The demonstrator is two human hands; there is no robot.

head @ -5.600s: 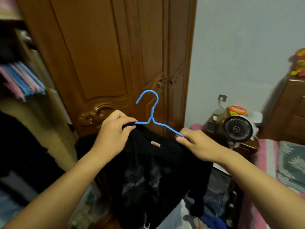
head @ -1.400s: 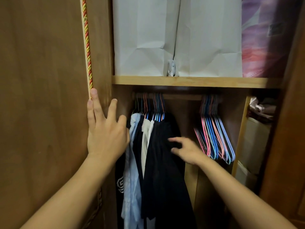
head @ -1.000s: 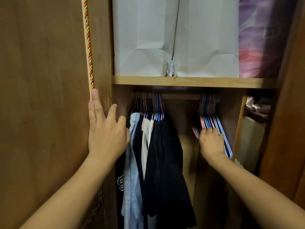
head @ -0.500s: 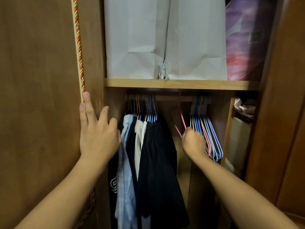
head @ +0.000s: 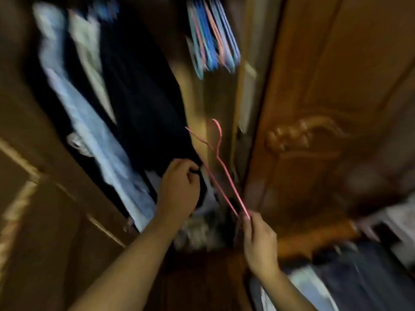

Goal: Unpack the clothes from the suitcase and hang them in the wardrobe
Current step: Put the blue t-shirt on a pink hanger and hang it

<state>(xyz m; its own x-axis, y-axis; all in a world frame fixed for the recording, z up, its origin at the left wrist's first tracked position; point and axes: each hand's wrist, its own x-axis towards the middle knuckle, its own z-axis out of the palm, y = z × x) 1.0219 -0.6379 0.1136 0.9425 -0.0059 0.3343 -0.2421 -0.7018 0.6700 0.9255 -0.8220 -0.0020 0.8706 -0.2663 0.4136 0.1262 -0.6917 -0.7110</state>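
The view is motion-blurred. My right hand [head: 258, 245] pinches the lower end of a thin pink wire hanger [head: 219, 158], whose hook points up in front of the open wardrobe. My left hand [head: 179, 189] hovers with curled fingers at the hem of a black garment [head: 139, 97] hanging inside; whether it holds the cloth is unclear. A light blue garment [head: 89, 135] and a white one [head: 89, 63] hang to the black garment's left. Dark and pale clothes [head: 359, 277] lie in a heap at the lower right.
A bunch of bare blue and pink hangers [head: 213, 41] hangs at the top of the wardrobe. A carved wooden door [head: 325, 131] stands on the right and the open door panel [head: 33, 209] on the left.
My right hand has pulled one pink hanger off the rail and brought it down and out. My left hand has left the door edge and dropped beside the black garment. The view has swung downward.
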